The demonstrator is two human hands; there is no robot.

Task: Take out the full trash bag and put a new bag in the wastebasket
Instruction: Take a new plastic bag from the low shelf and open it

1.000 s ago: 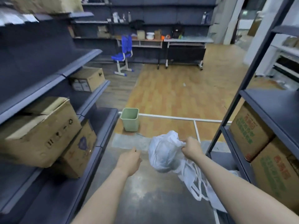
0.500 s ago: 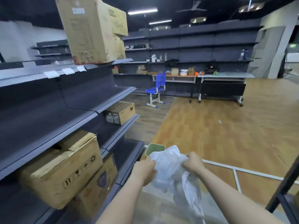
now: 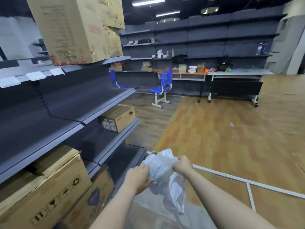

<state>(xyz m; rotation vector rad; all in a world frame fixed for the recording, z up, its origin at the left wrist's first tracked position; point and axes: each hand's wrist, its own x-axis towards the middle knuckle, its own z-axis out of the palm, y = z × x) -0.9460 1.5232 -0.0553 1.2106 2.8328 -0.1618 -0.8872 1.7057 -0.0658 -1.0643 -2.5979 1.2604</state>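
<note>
I see two hands and one white plastic bag (image 3: pixel 162 169) between them, held up in front of me over the aisle floor. My left hand (image 3: pixel 138 179) is closed on the bag's left side, fingers curled into the plastic. My right hand (image 3: pixel 182 165) pinches the bag's upper right edge with the fingers folded tight. The bag's lower part hangs down loose between my forearms, and its tail is cut off at the bottom edge of the view.

Of the wastebasket (image 3: pixel 154 153) I can make out only a thin green sliver of rim just above the bag; the bag hides the rest, so I cannot tell what is inside it.

On the shelving (image 3: pixel 92 116) to my left I count six cardboard boxes: three stacked on the top shelf, the largest box (image 3: pixel 69 28) cropped by the top of the view, one small box (image 3: pixel 118 117) on a middle shelf, and two on the bottom shelf, the nearer of them a big box (image 3: pixel 44 192) cut off at the left and bottom edges.

Farther back stand two blue chairs: one chair (image 3: pixel 161 87) in full view, the other partly hidden behind the shelf end. Two desks (image 3: pixel 239 75) sit side by side against the back wall; the small items on them are too blurred to name.
</note>
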